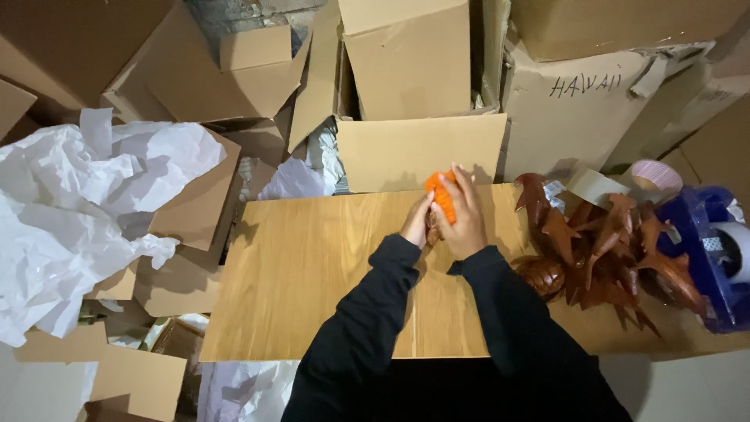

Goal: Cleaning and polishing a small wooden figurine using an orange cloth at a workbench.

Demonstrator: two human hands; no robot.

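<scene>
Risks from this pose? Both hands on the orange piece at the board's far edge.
1. The orange piece is held by the left hand and right hand right at the wooden board's far edge; a slip could drop it into the open carton behind.
2. The pile of brown carved pieces lies close to the right sleeve; an elbow swing might knock them.

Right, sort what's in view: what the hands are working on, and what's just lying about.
In hand: orange object, held by left hand and right hand over the wooden board.

Lying about: brown carved figures, blue tape dispenser, white crumpled paper, cardboard boxes.
</scene>
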